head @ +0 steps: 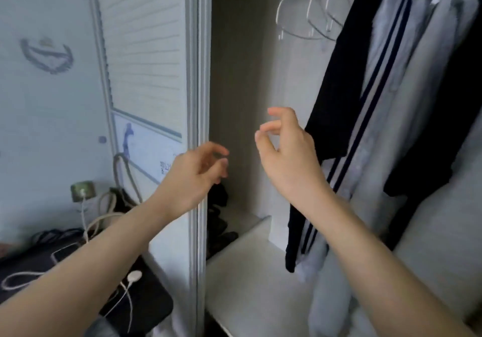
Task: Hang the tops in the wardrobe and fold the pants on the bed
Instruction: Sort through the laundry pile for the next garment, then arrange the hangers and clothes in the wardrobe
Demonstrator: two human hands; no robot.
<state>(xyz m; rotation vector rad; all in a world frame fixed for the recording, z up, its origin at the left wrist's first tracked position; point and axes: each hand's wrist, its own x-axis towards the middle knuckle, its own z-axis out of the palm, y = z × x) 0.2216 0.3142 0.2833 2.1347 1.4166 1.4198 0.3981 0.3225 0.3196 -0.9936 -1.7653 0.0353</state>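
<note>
The open wardrobe (pixel 234 75) fills the middle and right of the view. Inside, at the upper right, hang a black top (pixel 341 81) and a pale grey top with dark stripes (pixel 407 101). Left of them hang several empty clear hangers (pixel 305 15). My left hand (pixel 193 177) is raised at the wardrobe's door edge, fingers loosely curled and apart, holding nothing. My right hand (pixel 284 148) is raised inside the opening, just left of the black top, fingers curled and apart, also holding nothing. No pants or bed are in view.
A white slatted wardrobe door (pixel 146 49) stands at the left. A white shelf (pixel 250 271) lies at the wardrobe's bottom, with dark items (pixel 219 219) behind it. A black surface with white cables (pixel 125 292) and a wall socket (pixel 83 192) sits at the lower left.
</note>
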